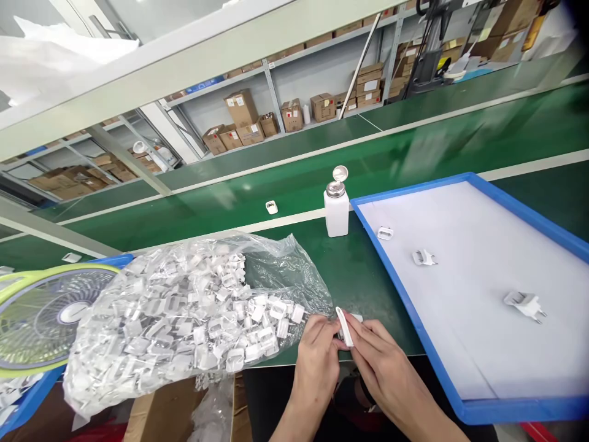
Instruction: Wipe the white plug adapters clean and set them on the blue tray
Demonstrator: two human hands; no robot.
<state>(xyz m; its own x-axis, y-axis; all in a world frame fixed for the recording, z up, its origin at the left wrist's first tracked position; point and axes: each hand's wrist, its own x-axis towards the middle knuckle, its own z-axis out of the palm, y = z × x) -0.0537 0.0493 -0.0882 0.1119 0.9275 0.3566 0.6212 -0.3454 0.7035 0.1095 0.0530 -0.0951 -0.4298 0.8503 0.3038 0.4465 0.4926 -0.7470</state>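
Observation:
Both hands meet at the front edge of the green table (363,276). My left hand (318,356) pinches a small white plastic piece (344,328) from the left, and my right hand (380,356) grips the same piece from the right. The piece is tilted, its rim facing up; its lower part is hidden by my fingers. Just left of my hands lies a clear plastic bag (184,313) spread open, full of white plug housings (264,334). To the right is a blue-rimmed tray (409,307) with a white lining, holding a white housing (385,233) and two white plug pieces (424,258).
A white pump bottle (337,212) with a metal lid stands behind my hands. One white part (271,207) lies on the green conveyor (211,205). A green-rimmed fan (55,313) is at the far left. Shelves with cardboard boxes (242,109) stand beyond.

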